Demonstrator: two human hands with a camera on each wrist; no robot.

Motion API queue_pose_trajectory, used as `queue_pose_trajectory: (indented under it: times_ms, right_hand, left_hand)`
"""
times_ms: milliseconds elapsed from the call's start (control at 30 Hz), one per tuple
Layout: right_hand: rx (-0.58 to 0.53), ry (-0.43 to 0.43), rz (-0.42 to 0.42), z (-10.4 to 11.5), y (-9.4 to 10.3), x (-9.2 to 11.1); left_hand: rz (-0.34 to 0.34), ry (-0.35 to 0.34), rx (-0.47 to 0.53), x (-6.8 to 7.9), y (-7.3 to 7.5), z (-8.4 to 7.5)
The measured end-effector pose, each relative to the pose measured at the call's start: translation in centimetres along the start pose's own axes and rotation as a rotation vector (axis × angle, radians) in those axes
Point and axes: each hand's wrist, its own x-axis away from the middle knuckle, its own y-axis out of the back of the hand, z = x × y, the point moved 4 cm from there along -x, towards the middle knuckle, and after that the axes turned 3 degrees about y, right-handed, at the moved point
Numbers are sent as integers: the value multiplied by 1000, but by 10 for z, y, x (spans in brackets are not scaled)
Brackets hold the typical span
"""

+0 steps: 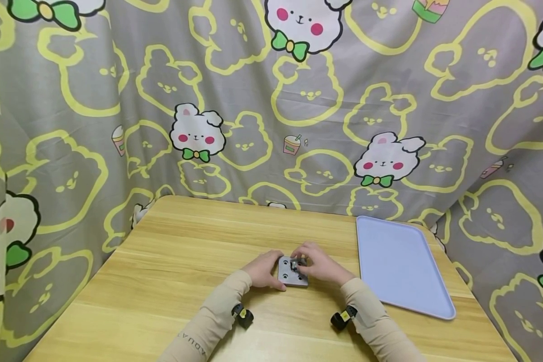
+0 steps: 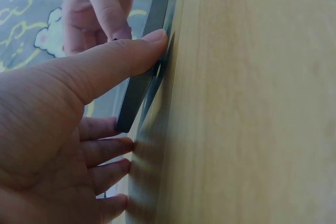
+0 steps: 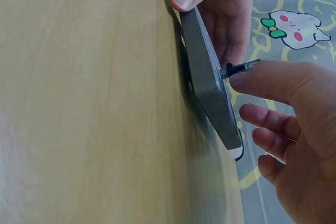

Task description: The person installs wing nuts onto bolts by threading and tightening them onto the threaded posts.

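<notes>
A square grey metal plate (image 1: 292,280) with holes near its corners is at the middle of the wooden table. My left hand (image 1: 264,271) grips its left side, thumb at the near edge and fingers on the far side. In the left wrist view, the plate (image 2: 135,98) is tilted, with a dark gap between it and the tabletop. A small black part with a threaded screw (image 3: 242,67) stands out from the plate's upper face. My right hand (image 1: 320,265) pinches this part, the thumb pressed against it; the index finger is mostly hidden in the right wrist view.
A pale blue tray (image 1: 400,261) lies on the right side of the wooden table (image 1: 185,241). Behind the table and along both sides hangs a grey curtain (image 1: 253,100) with yellow bear outlines. Each forearm wears a black wrist camera on its sleeve.
</notes>
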Motion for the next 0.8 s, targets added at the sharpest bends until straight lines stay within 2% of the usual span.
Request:
queue_pose_trajectory:
  times_ms: [167,500,800]
  right_hand:
    - [-5,26,-4,1,-2,0]
    - [-33,17,26,4,-4,-1]
    - [5,-6,21,3,-6,-1]
  left_hand:
    - [-1,-2,-3,0,0,0]
    - [13,-5,-17,0,0,0]
    - [19,3,-23,0,-1,2]
